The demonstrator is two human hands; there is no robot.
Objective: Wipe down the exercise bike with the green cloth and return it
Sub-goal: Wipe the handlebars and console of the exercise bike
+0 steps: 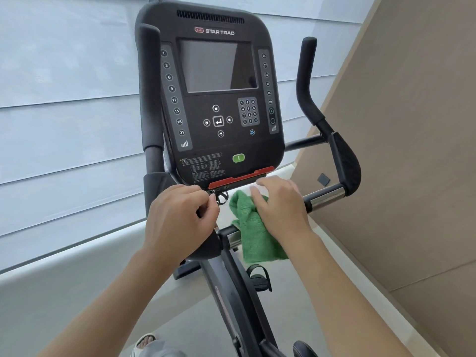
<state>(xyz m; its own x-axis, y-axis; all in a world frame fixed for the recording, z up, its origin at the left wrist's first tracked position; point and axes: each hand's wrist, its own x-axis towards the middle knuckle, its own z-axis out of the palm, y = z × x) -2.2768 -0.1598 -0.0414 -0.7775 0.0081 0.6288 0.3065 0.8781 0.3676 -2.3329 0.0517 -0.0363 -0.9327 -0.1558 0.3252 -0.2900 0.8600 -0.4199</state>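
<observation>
Forearms are reaching in from the bottom edge toward the exercise bike [219, 99]. Soft, light and floppy, the green cloth [253, 235] is draping over the handlebar [323, 198], best bunched at its top. Right hand [279, 204] is pressing it with flat fingers; left hand [180, 215] is curling around the bar's left end.

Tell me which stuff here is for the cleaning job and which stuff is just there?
For the job:
green cloth, under the right hand
exercise bike
left hand, curled on the handlebar

Just there:
window blinds
brown wall
person's sandal
</observation>
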